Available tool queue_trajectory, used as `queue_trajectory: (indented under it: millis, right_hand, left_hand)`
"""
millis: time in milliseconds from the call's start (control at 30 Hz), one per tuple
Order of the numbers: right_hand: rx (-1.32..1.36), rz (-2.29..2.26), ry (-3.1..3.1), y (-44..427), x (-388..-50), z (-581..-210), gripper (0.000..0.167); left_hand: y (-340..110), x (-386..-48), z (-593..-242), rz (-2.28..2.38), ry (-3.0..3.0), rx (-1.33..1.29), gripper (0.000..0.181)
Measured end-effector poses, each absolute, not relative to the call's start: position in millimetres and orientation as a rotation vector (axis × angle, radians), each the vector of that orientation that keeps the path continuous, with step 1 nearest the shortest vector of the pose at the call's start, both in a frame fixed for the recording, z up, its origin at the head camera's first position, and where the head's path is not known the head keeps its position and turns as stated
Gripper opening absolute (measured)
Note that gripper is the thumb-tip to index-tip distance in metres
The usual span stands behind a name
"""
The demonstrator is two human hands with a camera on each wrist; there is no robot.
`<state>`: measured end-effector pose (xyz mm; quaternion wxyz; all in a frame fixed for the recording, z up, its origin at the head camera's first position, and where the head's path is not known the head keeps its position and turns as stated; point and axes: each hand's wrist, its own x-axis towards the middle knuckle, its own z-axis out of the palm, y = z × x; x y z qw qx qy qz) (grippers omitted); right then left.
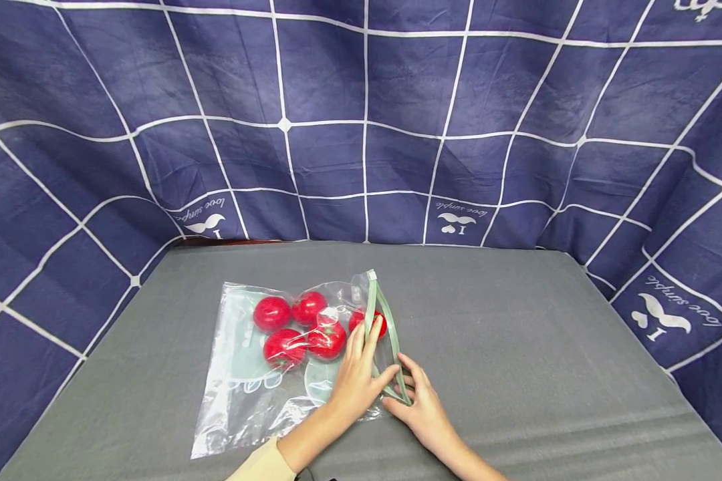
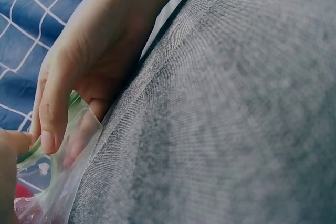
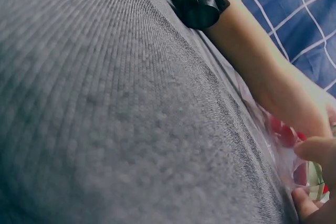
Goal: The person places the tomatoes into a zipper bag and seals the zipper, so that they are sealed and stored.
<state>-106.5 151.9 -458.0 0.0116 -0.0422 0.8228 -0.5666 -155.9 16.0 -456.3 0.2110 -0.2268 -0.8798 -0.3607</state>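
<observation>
A clear zip bag (image 1: 222, 394) with a green-edged mouth lies flat on the table, several red tomatoes (image 1: 272, 314) inside. One tomato (image 1: 357, 321) sits near the mouth, partly covered by the green strip and fingers. My left hand (image 1: 356, 381) lies over the bag beside that tomato, fingers stretched out, thumb reaching toward the mouth's near end. At that near corner my right hand (image 1: 422, 406) pinches the bag's edge; in the left wrist view the plastic passes between the thumb and fingers of the right hand (image 2: 79, 72).
The grey cloth-covered table (image 1: 517, 347) extends around the bag. Behind and at both sides hangs a blue curtain (image 1: 325, 160) with white grid lines. A dark camera (image 3: 202, 6) is strapped to the left wrist.
</observation>
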Motion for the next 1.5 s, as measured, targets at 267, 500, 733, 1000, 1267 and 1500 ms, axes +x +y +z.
queue_trajectory:
  millis: [267,500,733,1000,1267,1500]
  right_hand:
    - [0.01,-1.948,2.443,153,-108,-459,0.077]
    - [0.11,-2.139,2.208,153,-103,-459,0.073]
    - [0.164,-2.251,2.143,152,-102,-457,0.06]
    - [0.155,-2.286,2.169,153,-107,-457,0.049]
    - [0.173,-2.292,2.183,152,-110,-459,0.044]
    - [0.129,-2.29,2.235,148,-114,-462,0.032]
  left_hand:
    - [14,-153,-439,-1.266,-2.465,-0.563,0.083]
    - [1,-162,-407,-1.367,-2.59,-0.523,0.058]
    - [-12,-184,-380,-1.364,-2.638,-0.584,0.037]
    - [-27,-220,-365,-1.355,-2.674,-0.603,0.037]
    - [-23,-260,-364,-1.335,-2.728,-0.669,0.039]
    - [-28,-291,-372,-1.424,-2.862,-0.749,0.045]
